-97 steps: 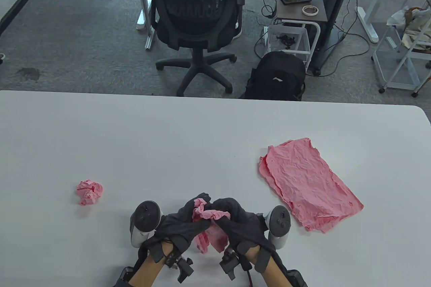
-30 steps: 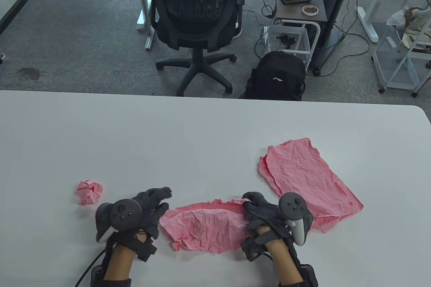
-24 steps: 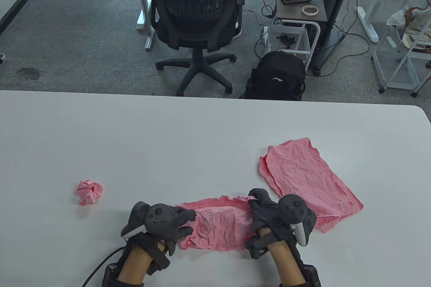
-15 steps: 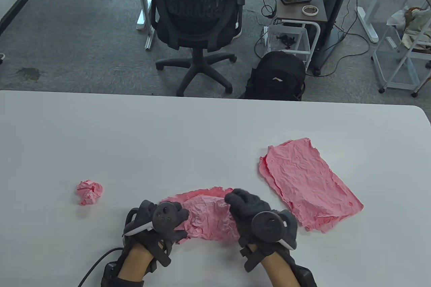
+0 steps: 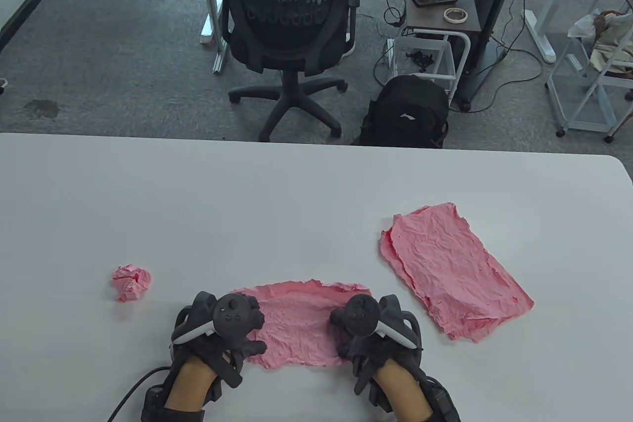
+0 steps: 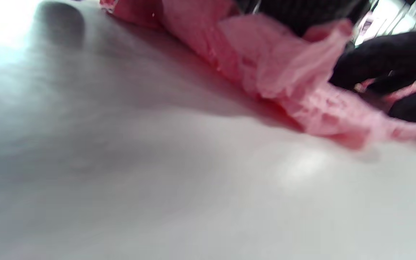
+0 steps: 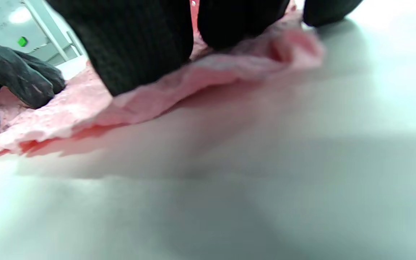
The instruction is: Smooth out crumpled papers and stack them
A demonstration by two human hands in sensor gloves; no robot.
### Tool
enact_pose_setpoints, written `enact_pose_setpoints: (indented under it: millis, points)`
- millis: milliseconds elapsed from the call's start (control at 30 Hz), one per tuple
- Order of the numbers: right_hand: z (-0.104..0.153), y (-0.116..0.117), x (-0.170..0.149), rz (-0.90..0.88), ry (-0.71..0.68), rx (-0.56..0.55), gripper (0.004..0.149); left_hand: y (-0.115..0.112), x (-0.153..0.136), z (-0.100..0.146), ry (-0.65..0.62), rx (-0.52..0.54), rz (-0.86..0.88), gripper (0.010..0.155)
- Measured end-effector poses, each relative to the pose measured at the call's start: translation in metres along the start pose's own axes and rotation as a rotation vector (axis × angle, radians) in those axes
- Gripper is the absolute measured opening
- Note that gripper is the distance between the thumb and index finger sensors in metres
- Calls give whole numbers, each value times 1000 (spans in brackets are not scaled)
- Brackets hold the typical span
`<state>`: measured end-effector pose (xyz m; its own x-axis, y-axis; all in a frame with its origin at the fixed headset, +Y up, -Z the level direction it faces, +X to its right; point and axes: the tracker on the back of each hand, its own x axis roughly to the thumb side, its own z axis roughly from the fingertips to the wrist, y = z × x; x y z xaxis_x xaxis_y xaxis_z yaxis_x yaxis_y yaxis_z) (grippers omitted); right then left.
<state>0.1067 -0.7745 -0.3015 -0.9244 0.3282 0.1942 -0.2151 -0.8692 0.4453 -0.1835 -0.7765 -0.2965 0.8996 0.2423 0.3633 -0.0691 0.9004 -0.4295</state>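
Three pink papers lay on the white table (image 5: pixel 306 194), which filled the lower half of the table view. Largest of them was the flattened stack (image 5: pixel 452 271) at the right of the frame, wrinkled but spread out, lying at a slant with an under-sheet peeking out along its left and lower edges. Well to its left, at lower centre, sat the sheet being worked (image 5: pixel 301 323), opened wide but still creased, its far edge ragged.

On that sheet's left end rested the left hand (image 5: pixel 232 330), fingers spread flat and pressing down rather than closing around anything. On its right end rested the right hand (image 5: pixel 371 338), also laid on the paper; in the right wrist view its fingers (image 7: pixel 139 39) bore down on the sheet's (image 7: pixel 208 79) near edge, which rose in a small fold beneath them. Neither hand had the paper pinched or lifted. In the blurred left wrist view the sheet (image 6: pixel 284 76) showed a raised ridge, with dark fingertips (image 6: pixel 385 61) touching it at the right of the frame.

Smallest was the crumpled ball (image 5: pixel 131 282) at the left of the table view, apart from both hands and untouched.
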Motion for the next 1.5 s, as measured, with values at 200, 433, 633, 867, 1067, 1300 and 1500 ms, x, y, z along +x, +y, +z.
enact_pose_setpoints:
  millis: [200,433,633,867,1067,1300,1500]
  points:
    - [1,-7,-32,-90,96,76,85,-5,-7,-1,25,-126,54,95]
    - [14,-22,2,-10,-97,-220,68,-9,-3,-3,5,-177,56,103]
    - [-6,14,59,187,-241,-57,65,-10,6,-5,-19,-200,41,103]
    - [-26,5,-11,-103,29,18,71,-11,7,-4,-9,-207,48,103]
    - [-20,-5,-35,-136,97,-18,72,-12,7,-1,8,-225,49,105]
    - [1,12,45,65,-297,-75,62,-11,0,-4,55,-205,77,105]
    - [-15,28,49,48,-296,100,63,-12,-4,-2,61,-196,93,104]
